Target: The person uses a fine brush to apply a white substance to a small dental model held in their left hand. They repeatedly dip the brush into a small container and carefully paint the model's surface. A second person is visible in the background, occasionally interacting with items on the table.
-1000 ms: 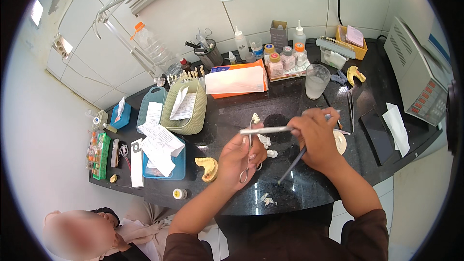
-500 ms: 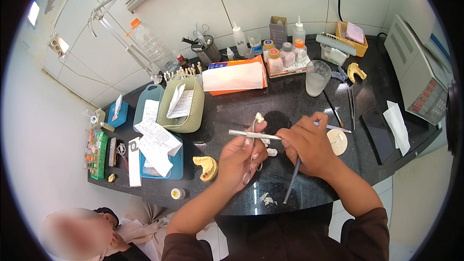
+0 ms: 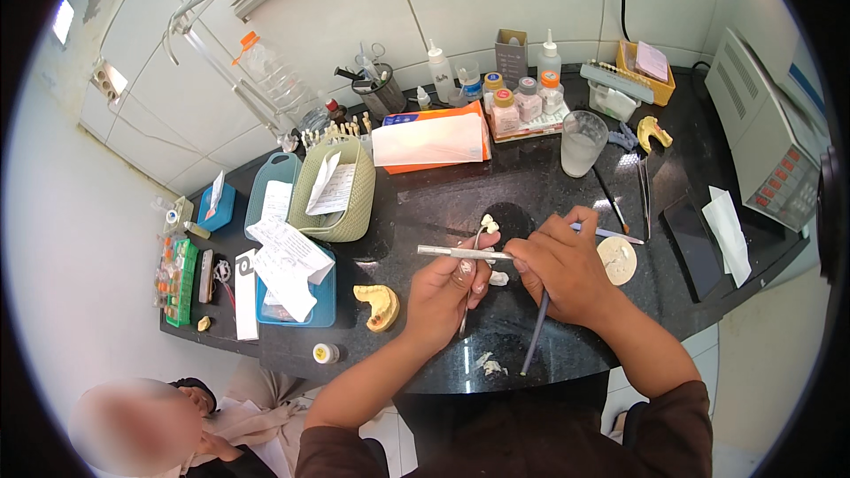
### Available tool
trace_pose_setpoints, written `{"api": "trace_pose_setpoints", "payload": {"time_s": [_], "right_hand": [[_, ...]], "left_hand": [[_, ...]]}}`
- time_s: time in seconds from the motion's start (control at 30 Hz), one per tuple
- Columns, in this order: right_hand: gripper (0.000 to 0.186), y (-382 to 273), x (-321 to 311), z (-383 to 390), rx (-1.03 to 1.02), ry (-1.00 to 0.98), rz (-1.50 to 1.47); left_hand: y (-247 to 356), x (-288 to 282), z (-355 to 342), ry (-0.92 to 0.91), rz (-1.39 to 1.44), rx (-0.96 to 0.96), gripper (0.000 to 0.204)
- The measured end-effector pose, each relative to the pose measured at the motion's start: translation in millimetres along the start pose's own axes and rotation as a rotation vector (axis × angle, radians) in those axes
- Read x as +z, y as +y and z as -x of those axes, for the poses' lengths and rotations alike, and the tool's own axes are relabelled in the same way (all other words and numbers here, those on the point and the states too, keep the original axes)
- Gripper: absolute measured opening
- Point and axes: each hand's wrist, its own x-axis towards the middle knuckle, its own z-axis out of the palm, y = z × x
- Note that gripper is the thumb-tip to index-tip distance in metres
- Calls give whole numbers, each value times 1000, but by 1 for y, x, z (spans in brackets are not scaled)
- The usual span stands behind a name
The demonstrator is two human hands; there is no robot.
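My left hand (image 3: 443,301), fingers closed, grips slender metal forceps (image 3: 481,235) upright, with small cream tooth-like pieces (image 3: 490,225) at their tip. A silver rod-like tool (image 3: 438,250) crosses in front of the forceps, its right end in the pinched fingers of my right hand (image 3: 567,274). A grey-blue stick tool (image 3: 535,336) hangs down from that hand. A lilac-handled tool (image 3: 611,233) shows behind it; whether it is held I cannot tell. A pale round palette (image 3: 617,260) is right of my hands, a yellow dental cast (image 3: 376,310) left, white scraps (image 3: 498,279) beneath.
Baskets with papers (image 3: 336,221), an orange box (image 3: 429,159), powder jars (image 3: 505,119), a cloudy glass (image 3: 583,146), a dark phone (image 3: 686,252) and a grey machine (image 3: 744,124) surround the workspace on the black counter (image 3: 416,204). A seated person (image 3: 248,425) is at lower left.
The silver tool has shifted left and down with my right hand since a second ago. The forceps and cream pieces have turned, their tip now further right and a little lower.
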Motion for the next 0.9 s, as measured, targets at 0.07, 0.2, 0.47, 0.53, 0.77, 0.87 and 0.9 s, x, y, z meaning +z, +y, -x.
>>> {"api": "trace_pose_setpoints", "payload": {"time_s": [0.07, 0.2, 0.47, 0.53, 0.77, 0.87, 0.9], "right_hand": [[32, 0, 0, 0, 4, 1, -6], [31, 0, -2, -1, 20, -9, -8], [30, 3, -1, -1, 19, -13, -6], [30, 1, 1, 0, 16, -24, 10], [32, 4, 0, 0, 19, -22, -6], [32, 0, 1, 0, 31, -39, -3], [32, 1, 1, 0, 35, -38, -10]], "left_hand": [[1, -1, 0, 1, 12, 16, 44], [4, -4, 1, -33, -46, 6, 41], [6, -4, 0, 51, -44, 54, 42], [0, -2, 0, 16, -63, 11, 41], [6, -3, -1, 24, -80, 33, 41], [4, -3, -2, 33, -118, -15, 40], [3, -3, -3, 36, -132, -31, 40]]}}
